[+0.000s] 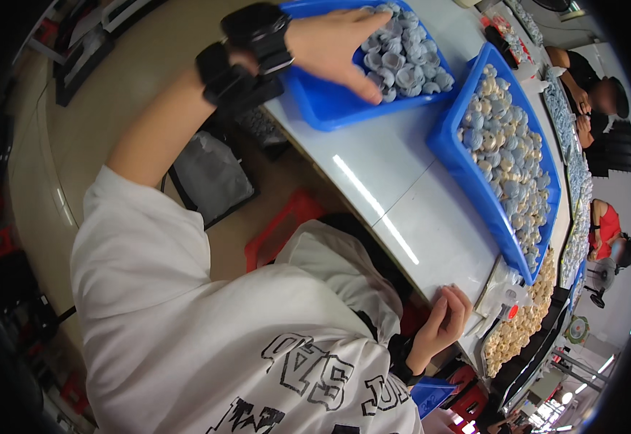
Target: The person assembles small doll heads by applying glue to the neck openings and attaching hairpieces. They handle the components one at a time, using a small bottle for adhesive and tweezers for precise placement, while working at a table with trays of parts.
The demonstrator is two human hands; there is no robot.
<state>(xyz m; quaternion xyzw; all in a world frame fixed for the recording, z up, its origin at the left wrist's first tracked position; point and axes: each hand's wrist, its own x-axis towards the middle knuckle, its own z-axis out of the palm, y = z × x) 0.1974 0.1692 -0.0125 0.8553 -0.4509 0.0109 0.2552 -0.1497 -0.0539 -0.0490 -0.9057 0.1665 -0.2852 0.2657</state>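
My left hand (330, 47) reaches into a blue tray (323, 116) at the top of the view, thumb and forefinger spread apart. Under and beside its fingers lie several hollow, grey-blue shell-like pieces (406, 69); the thumb tip is at the edge of this pile. The other fingers are partly hidden behind the hand. At the table's near edge, lower right, my right hand (443, 325) rests with its fingers curled in toward the thumb. Whatever may be between those fingers cannot be made out. Dark bands circle both wrists.
A second blue tray (442, 137) holds rounded grey-and-cream pieces (511, 159). Beyond it lies a heap of cream pieces (521, 333), with a clear plastic bag (500, 289) nearby. Two people sit across the white table (431, 239), one in red (604, 224). A red stool (279, 228) stands below.
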